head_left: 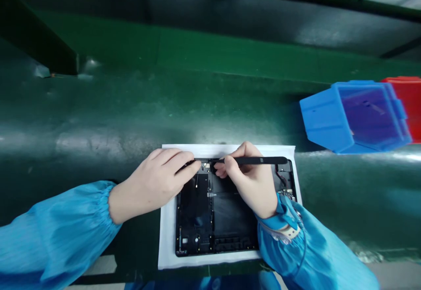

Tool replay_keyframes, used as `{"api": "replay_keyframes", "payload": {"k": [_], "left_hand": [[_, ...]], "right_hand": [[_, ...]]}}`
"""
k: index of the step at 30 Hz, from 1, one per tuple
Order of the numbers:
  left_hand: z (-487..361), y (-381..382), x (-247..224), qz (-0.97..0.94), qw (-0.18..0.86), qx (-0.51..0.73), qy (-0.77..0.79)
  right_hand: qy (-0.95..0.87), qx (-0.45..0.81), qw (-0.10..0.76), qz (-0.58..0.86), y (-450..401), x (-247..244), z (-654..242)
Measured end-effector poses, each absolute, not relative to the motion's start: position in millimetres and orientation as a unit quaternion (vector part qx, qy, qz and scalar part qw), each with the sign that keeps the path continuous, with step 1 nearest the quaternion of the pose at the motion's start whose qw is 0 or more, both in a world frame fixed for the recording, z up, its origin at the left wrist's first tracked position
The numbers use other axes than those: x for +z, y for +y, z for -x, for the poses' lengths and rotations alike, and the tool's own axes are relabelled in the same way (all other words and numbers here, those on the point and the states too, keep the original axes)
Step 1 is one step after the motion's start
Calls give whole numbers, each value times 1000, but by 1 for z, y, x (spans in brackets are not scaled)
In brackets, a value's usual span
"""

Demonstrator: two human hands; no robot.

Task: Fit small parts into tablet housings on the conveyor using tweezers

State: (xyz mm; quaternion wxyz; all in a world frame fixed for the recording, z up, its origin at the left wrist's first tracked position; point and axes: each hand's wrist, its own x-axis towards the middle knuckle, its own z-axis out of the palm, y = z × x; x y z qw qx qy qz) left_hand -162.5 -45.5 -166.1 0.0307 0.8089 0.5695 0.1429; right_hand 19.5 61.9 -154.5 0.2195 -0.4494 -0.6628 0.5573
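An open black device casing (235,220), like the inside of a tablet or slim laptop, lies flat with small parts and screws showing in it. My right hand (251,178) is closed around slim black tweezers (259,160), held nearly level. Their tip points left, towards the casing's top edge. My left hand (161,178) reaches over the casing's upper left corner, thumb and forefinger pinched close to that tip. What lies between those fingers is hidden. A short thin light wire (197,180) shows just below them.
Beneath the casing is a white sheet or pad (167,237) on the green worktop (131,105). A blue bin (324,119) stands at the right, with a red bin (412,105) behind it. A dark post (39,35) rises at the back left.
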Motion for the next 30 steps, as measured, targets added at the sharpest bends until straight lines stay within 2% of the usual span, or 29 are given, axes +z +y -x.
{"api": "replay_keyframes", "payload": {"k": [5, 11, 14, 20, 25, 30], "left_hand": [[157, -42, -165, -804, 19, 119, 582], [151, -40, -164, -803, 9, 102, 588], [153, -42, -168, -802, -1, 118, 586], [164, -59, -164, -794, 17, 194, 576], [172, -71, -163, -796, 26, 188, 575], [172, -70, -168, -795, 43, 172, 580]], "right_hand": [[-688, 536, 228, 433, 62, -153, -22], [-702, 482, 343, 396, 63, -149, -28], [-747, 453, 316, 370, 66, -151, -27], [-832, 436, 255, 230, 68, -149, -23], [-848, 429, 191, 244, 66, -150, -21], [-850, 435, 184, 231, 67, -153, -20]]}}
